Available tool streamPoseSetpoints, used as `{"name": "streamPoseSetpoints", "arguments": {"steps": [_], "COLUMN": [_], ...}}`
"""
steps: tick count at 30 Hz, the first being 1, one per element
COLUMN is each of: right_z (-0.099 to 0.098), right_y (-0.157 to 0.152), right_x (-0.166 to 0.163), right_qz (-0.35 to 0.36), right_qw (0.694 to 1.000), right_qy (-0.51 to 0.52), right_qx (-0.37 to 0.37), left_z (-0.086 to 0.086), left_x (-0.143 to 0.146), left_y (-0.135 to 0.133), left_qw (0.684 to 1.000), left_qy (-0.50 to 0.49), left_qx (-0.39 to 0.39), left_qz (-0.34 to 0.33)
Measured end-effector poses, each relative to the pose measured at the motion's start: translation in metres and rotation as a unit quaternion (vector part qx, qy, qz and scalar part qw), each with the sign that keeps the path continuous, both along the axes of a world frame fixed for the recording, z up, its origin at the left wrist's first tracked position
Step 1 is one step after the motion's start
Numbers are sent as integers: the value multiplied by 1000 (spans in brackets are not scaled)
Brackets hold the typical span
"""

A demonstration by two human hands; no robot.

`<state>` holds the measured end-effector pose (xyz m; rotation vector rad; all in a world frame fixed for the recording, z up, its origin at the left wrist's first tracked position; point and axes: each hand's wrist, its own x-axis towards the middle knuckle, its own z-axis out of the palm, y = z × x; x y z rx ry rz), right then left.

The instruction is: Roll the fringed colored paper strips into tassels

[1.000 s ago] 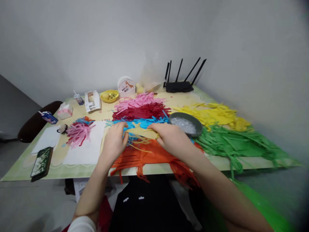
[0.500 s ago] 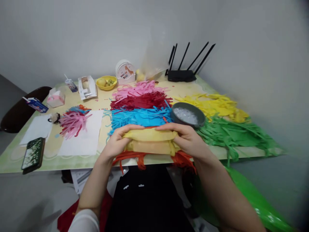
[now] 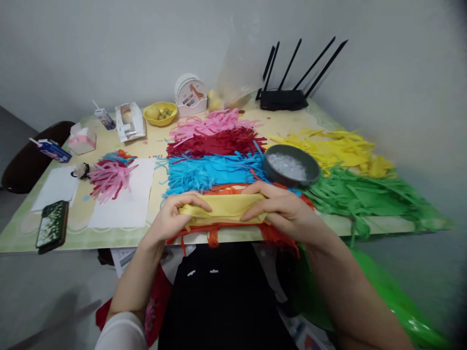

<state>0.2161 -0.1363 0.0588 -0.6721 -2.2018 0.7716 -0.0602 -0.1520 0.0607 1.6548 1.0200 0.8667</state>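
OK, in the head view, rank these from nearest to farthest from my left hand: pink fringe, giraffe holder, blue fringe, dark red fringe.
1. Blue fringe: just beyond your left hand, reaching off to its right.
2. Dark red fringe: behind the blue.
3. Pink fringe: behind the dark red.
4. Giraffe holder: farthest back, toward the pink's left.

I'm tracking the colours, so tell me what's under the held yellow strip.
Orange fringe shows beyond both long edges of the yellow strip; whatever is directly beneath is covered.

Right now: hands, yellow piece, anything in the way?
Left hand and right hand holding yellow piece, one at each end. Piece over orange fringe. Grey bowl just beyond right hand, not blocking.
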Motion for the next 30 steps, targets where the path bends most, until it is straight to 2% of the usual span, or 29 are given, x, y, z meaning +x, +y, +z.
{"name": "streamPoseSetpoints", "arguments": {"steps": [3,4,9,13,16,18,21,24,30], "right_z": [1,1,3,7,13,15,12,6,0], "right_y": [2,2,3,-1,-1,0,2,3,-3], "right_x": [3,4,0,4,12,13,6,-5,-12], "right_qz": [11,14,22,43,66,35,-31,-24,-70], "right_qw": [1000,999,998,997,994,994,990,984,984], "right_qy": [-25,-31,-49,-61,-88,-83,-93,-131,-103], "right_qx": [10,12,27,32,-22,-66,-99,-116,-126], "left_z": [12,13,7,4,8,11,14,13,7], "left_x": [-2,-1,9,12,11,13,15,17,17], "left_y": [-1,-1,0,1,-1,-3,-5,-4,-2], "left_qw": [997,996,998,995,990,986,981,983,976], "left_qy": [49,56,51,96,143,164,182,168,205], "left_qx": [12,10,-30,-40,5,33,30,29,51], "left_qz": [-65,-69,32,1,3,-9,-55,-63,-46]}}
